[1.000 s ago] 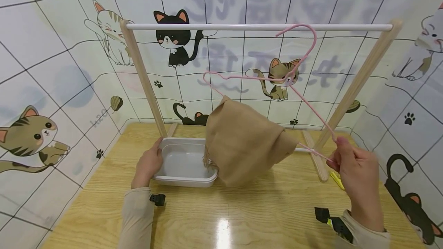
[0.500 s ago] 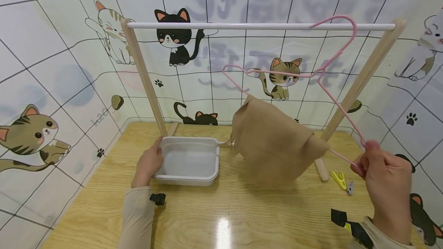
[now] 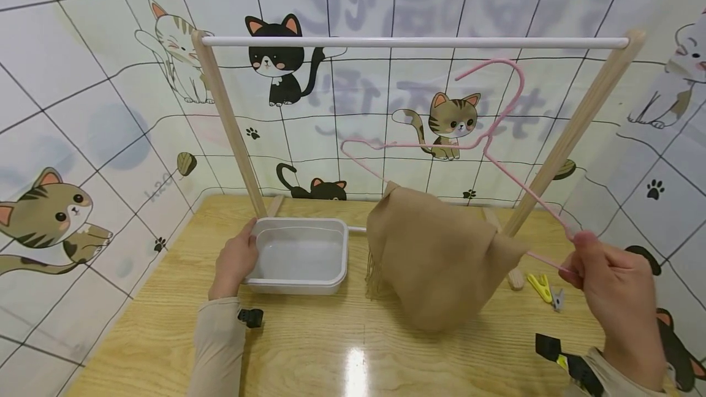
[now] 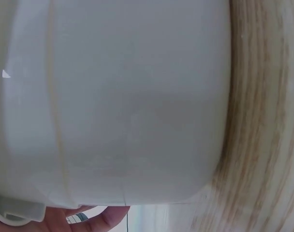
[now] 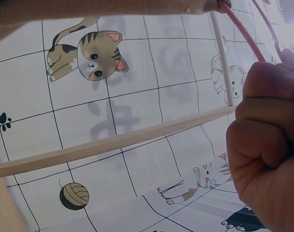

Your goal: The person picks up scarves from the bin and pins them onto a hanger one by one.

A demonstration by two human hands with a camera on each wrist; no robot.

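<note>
My right hand grips the right end of a pink clothes hanger, its fingers curled round the wire. Over the hanger's lower bar drapes a folded tan scarf; its fringe hangs at the left side. The hanger leans, with its hook below the rail and apart from it. In the right wrist view, part of the scarf crosses the top. At left, my left hand holds the left end of a white plastic tub. Its fingers show beyond the tub's end in the left wrist view.
A drying rack with a white rail and wooden legs stands behind the tub and scarf. Yellow and grey clothespins lie by its right foot. Cat-print sheeting surrounds the wooden table.
The right hand has carried the hanger and scarf rightward, away from the tub. The hook rose, then dropped below the rail. The clothespins are now uncovered. The left hand and tub stay put.
</note>
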